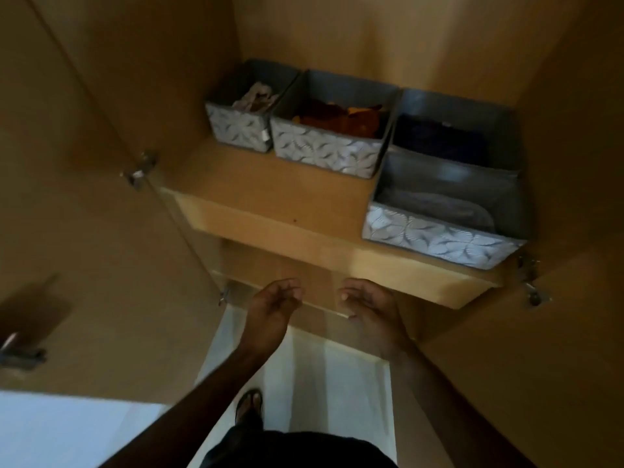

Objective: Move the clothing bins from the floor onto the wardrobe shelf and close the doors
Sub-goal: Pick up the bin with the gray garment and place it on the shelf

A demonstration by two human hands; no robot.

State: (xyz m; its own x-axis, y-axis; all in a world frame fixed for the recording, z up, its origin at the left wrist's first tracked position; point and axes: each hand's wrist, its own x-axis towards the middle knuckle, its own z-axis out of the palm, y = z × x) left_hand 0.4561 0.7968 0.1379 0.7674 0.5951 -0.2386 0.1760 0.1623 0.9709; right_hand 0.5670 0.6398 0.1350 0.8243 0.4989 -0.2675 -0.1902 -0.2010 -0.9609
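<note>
Three bins (439,197) crowd the shelf (263,194); both doors (84,197) stand open.

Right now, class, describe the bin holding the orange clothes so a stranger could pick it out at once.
Look at the wardrobe shelf between the open doors, where three grey patterned bins stand. The middle bin sits toward the back, touching its neighbours. Only it holds orange and rust clothes; the others show pale or dark fabric.

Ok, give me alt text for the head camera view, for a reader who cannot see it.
Three grey patterned fabric bins holding folded clothes sit on a wooden wardrobe shelf, the right one nearest the front edge. Below it, the left hand and right hand hover empty, and both doors stand open.
</note>
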